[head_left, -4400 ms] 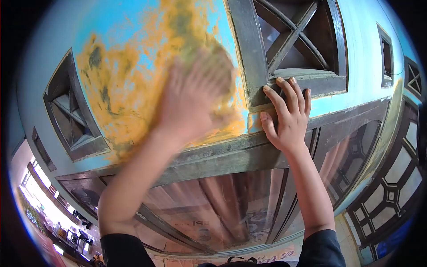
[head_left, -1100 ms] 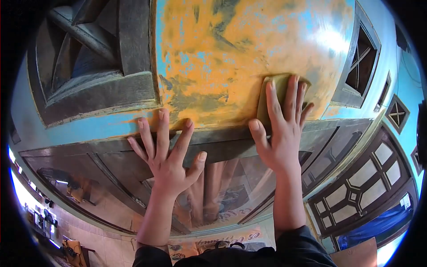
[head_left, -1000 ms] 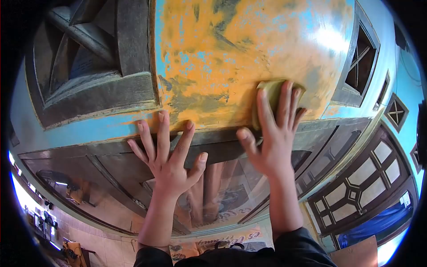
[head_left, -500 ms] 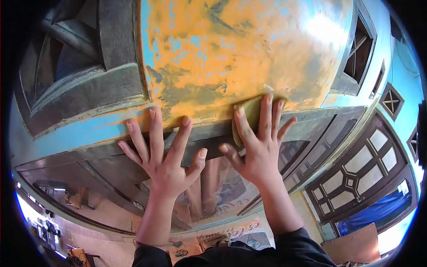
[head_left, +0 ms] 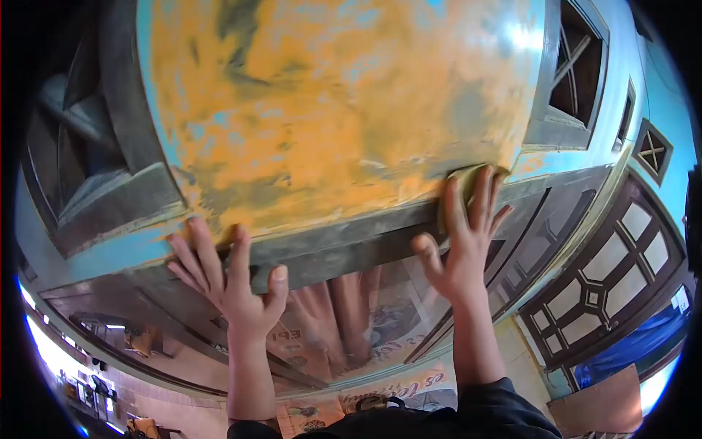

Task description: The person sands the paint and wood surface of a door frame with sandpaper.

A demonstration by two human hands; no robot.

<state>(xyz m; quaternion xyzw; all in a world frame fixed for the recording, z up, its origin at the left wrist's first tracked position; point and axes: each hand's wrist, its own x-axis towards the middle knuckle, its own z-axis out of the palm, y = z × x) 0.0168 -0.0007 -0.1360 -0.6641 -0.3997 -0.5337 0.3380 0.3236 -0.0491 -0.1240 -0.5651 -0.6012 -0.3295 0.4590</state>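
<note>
My right hand (head_left: pixel 466 260) presses a yellowish folded sheet of sandpaper (head_left: pixel 468 181) against the lower right of a wall panel (head_left: pixel 329 110), with the fingers laid over it and the thumb apart. Orange, light blue and grey patches cover that panel. My left hand (head_left: pixel 240 298) is open, its spread fingertips resting on the panel's lower left edge and the dark wooden beam (head_left: pixel 329 257) below. The sheet's underside is hidden against the wall.
Carved dark wooden vents flank the panel, one on the left (head_left: pixel 121 197) and one on the right (head_left: pixel 578 73). Below the beam, a glass pane (head_left: pixel 373 307) reflects the room. A dark door (head_left: pixel 599 289) with pale panes and a blue cloth (head_left: pixel 621 351) are at right.
My right hand and the sandpaper have slid to the right along the panel's lower edge. My left hand sits lower and further left, as the view has also shifted.
</note>
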